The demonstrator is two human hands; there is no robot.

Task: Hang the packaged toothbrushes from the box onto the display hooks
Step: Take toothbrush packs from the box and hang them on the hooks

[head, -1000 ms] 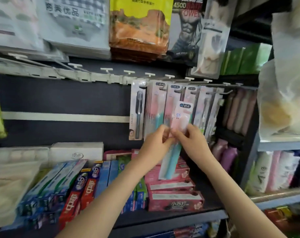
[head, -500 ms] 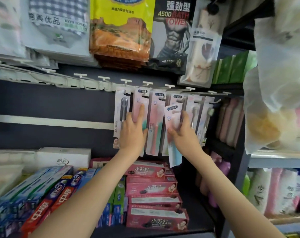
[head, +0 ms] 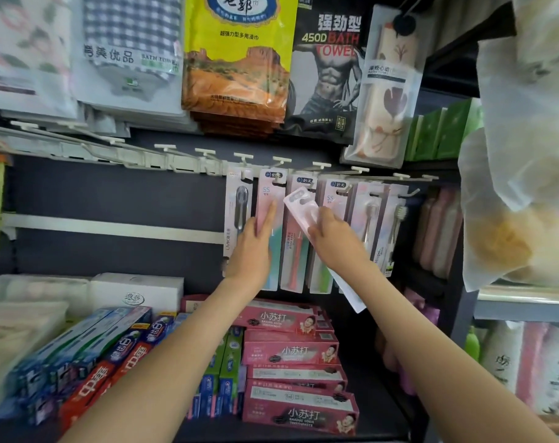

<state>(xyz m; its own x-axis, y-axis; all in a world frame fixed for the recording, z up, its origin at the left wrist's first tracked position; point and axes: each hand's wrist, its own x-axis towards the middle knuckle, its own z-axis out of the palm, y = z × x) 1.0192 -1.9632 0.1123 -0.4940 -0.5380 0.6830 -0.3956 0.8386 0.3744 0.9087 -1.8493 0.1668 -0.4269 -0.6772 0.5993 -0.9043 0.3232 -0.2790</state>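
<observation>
The right hand point(head: 334, 241) holds a toothbrush pack point(head: 300, 201) in front of the display. Its fingers are curled round the pack's middle, with the thumb across the front. The pack is tilted: its top end leans left and sits just below the row of white hooks point(head: 282, 160), not on any of them, while its lower end sticks out below the wrist. It overlaps the hung packs point(head: 294, 251) behind it.

The left hand point(head: 251, 251) is flat against the second hung pack from the left. Its fingers point(head: 268, 215) are straight and close together, pointing up and pressing on the pink card. Just to the left of that hand hangs a pack with a grey brush point(head: 238, 206).

Packs hang side by side from the hooks on the right; the hooks further left are bare. Bagged towels point(head: 236, 59) hang above the hooks. On the shelf point(head: 378, 394) below lie pink boxes point(head: 291, 350) and, to their left, red and blue boxes point(head: 96, 362).
</observation>
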